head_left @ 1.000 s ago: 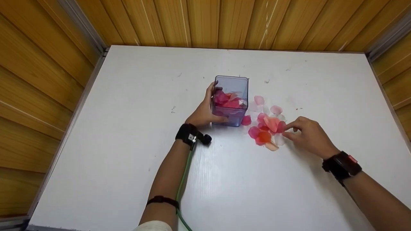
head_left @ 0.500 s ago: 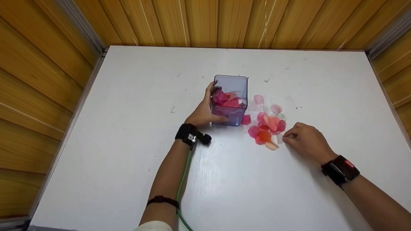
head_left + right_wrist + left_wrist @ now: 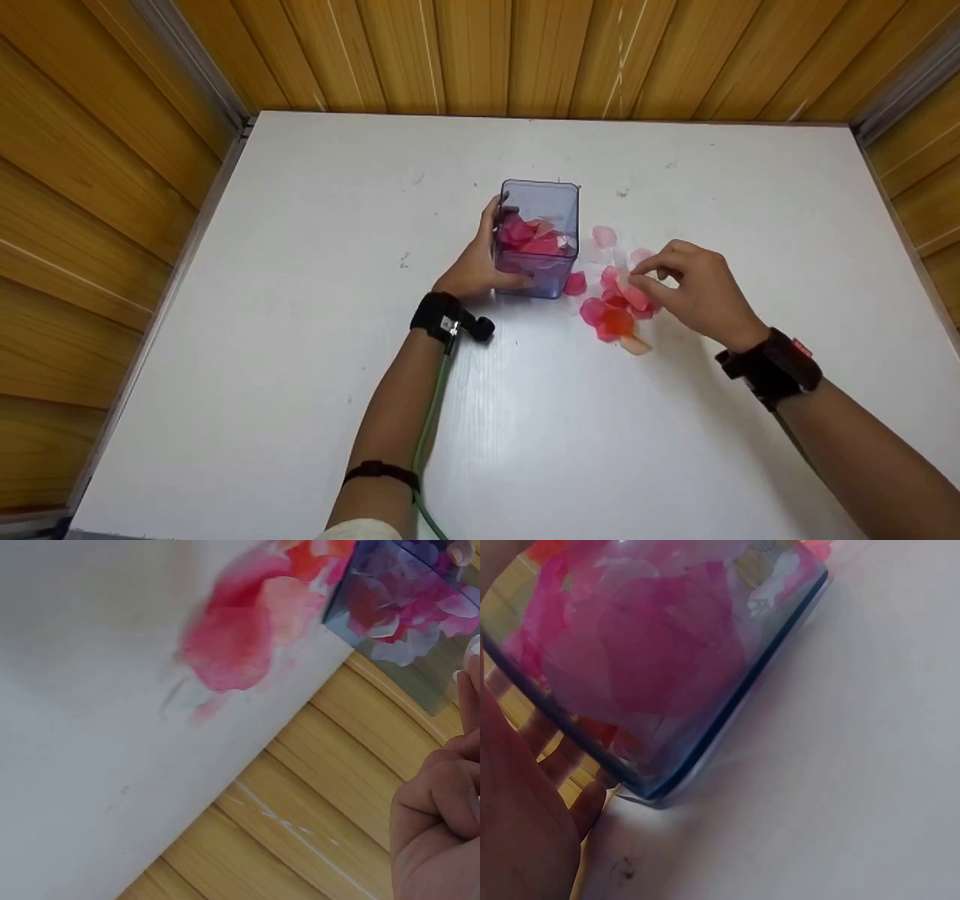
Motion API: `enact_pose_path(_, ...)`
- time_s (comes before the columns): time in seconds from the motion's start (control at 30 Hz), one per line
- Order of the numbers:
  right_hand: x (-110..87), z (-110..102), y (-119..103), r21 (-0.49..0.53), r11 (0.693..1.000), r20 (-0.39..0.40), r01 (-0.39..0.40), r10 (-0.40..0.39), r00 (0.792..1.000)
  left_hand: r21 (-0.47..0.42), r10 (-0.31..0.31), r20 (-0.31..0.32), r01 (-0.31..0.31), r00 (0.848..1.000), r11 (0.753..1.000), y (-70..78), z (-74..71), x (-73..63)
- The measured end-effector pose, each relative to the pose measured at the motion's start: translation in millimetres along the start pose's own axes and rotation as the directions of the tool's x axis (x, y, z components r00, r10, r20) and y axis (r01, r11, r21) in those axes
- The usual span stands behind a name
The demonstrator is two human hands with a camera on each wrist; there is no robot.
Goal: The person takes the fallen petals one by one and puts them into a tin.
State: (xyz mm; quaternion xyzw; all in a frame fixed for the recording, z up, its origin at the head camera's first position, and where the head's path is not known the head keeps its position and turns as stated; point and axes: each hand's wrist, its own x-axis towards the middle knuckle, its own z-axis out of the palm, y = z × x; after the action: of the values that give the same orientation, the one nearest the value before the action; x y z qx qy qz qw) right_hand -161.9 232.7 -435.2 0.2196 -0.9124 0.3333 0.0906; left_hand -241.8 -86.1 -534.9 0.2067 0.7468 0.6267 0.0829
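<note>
My left hand (image 3: 472, 262) grips a clear bluish plastic box (image 3: 551, 279) from its left side, the thumb across the near wall. Pink and red artificial petals (image 3: 529, 235) lie heaped inside it. In the left wrist view, the petals show through the box wall (image 3: 735, 694) beside my palm (image 3: 525, 825). My right hand (image 3: 697, 292) pinches a thin whitish petal (image 3: 624, 279) between thumb and forefinger, over the loose pile. That pile, right of the box, has pink, red, orange (image 3: 616, 322) and white petals. In the right wrist view, my right hand (image 3: 439, 817) is partly cut off.
The white tabletop (image 3: 300, 300) bears small dark marks. Wood-patterned panels (image 3: 480, 56) stand behind the table and along both sides. A green cable (image 3: 427, 420) runs along my left forearm. A lone pink petal (image 3: 574, 283) lies close against the box's right side.
My right hand has moved from the right edge of the pile, picked up a whitish petal there, and come up and left over the pile. The left hand and box have stayed in place.
</note>
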Motion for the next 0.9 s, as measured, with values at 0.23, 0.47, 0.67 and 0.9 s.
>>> enact_pose_path(0.23,40.8,15,-33,0.063,0.997,-0.105,0.032,-0.026,0.994,0.019,-0.020,-0.005,0.020,1.000,1.000,-0.6,-0.1,-0.1)
enact_pose_path(0.47,75.9,38,-51,0.072,0.997,-0.096,-0.011,0.018,0.995,-0.001,-0.010,-0.006,0.010,1.000,1.000,0.0,-2.1,-1.8)
enact_pose_path(0.67,91.3,50,-52,0.024,0.999,-0.061,-0.042,0.043,0.997,0.002,0.000,0.007,0.000,1.000,1.000,-0.5,-1.4,0.0)
enact_pose_path(0.9,80.2,40,-48,0.013,0.999,-0.062,-0.043,0.044,0.997,0.012,-0.007,0.012,0.007,1.000,1.000,-0.8,-0.8,0.2)
